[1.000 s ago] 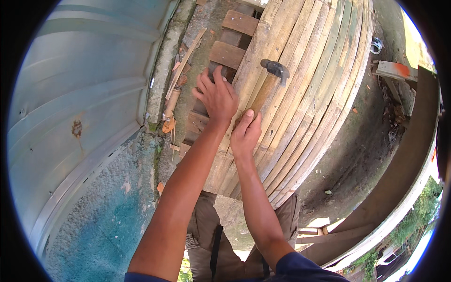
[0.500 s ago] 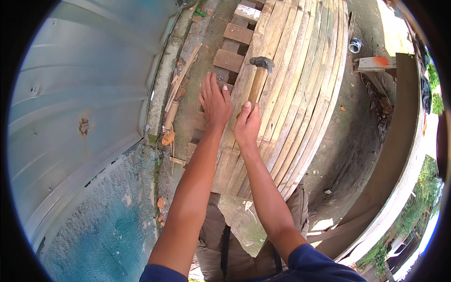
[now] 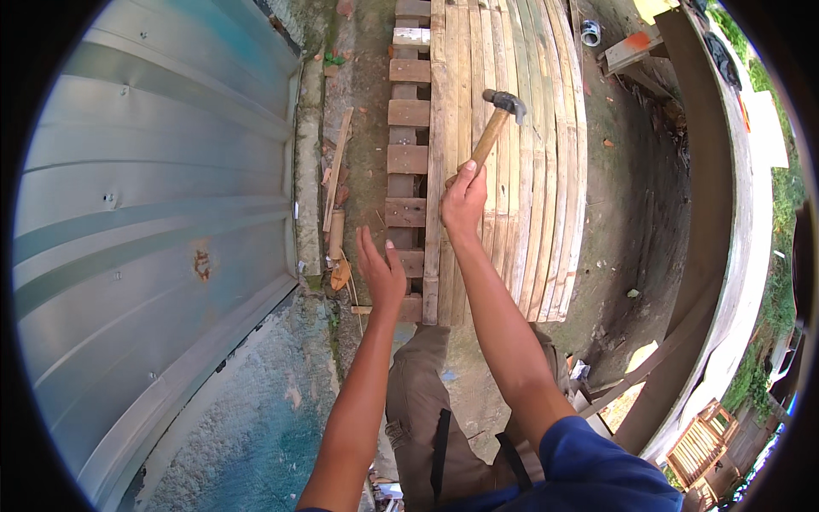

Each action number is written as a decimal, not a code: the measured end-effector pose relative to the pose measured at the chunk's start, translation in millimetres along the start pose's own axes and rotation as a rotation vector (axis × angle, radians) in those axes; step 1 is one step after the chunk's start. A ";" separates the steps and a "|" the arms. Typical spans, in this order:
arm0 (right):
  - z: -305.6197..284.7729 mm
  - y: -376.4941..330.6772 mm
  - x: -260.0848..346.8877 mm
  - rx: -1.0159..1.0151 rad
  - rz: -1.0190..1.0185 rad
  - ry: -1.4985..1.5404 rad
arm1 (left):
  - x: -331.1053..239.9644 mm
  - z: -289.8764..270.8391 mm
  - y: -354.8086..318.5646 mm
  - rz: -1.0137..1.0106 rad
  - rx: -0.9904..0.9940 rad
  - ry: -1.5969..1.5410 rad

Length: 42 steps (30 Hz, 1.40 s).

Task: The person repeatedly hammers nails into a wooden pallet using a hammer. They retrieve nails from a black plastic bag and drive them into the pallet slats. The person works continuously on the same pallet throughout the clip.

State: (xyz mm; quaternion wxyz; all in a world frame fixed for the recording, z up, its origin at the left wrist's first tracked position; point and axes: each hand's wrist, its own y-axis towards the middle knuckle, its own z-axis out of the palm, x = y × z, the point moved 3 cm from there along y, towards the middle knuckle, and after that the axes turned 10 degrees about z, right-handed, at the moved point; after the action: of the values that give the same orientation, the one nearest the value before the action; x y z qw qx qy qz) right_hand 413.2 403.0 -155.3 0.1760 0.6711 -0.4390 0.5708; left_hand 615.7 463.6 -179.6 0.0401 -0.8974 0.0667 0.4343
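My right hand (image 3: 465, 203) is closed around the wooden handle of a claw hammer (image 3: 490, 136). The hammer's dark metal head is raised at the far end, over a platform of long pale bamboo slats (image 3: 512, 213). My left hand (image 3: 381, 271) is open and holds nothing, its fingers stretched forward and the thumb apart. It is beside the platform's left side, near the ends of the short brown wooden crosspieces (image 3: 406, 212). These crosspieces stick out in a row from the slats' left edge. Whether my left hand touches one, I cannot tell.
A corrugated metal sheet wall (image 3: 162, 196) stands at the left, above a rough blue-painted surface (image 3: 256, 410). Thin wood strips (image 3: 339, 171) and scraps lie on the ground beside it. At the right are a tin can (image 3: 590, 33) and a long wooden beam (image 3: 708, 213).
My left hand has drawn back toward me, away from the slats. The hammer has tilted and moved right, still in my right hand. The whole view has turned.
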 end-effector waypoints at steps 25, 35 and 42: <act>19.7 1.5 29.5 0.034 0.055 -0.179 | 31.6 -41.9 2.7 -0.076 0.115 0.130; 42.3 -18.5 6.5 -0.108 0.100 -0.051 | 58.9 72.3 117.7 -0.492 0.139 -0.160; 48.0 -15.0 -0.5 -0.069 0.078 -0.004 | 37.1 66.7 115.5 -0.230 0.014 -0.009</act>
State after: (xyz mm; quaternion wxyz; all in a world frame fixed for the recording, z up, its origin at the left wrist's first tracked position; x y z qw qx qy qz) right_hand 454.5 376.1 -165.5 0.1761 0.6481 -0.4847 0.5604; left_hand 569.1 355.0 -251.7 0.0963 -0.8969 -0.0338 0.4302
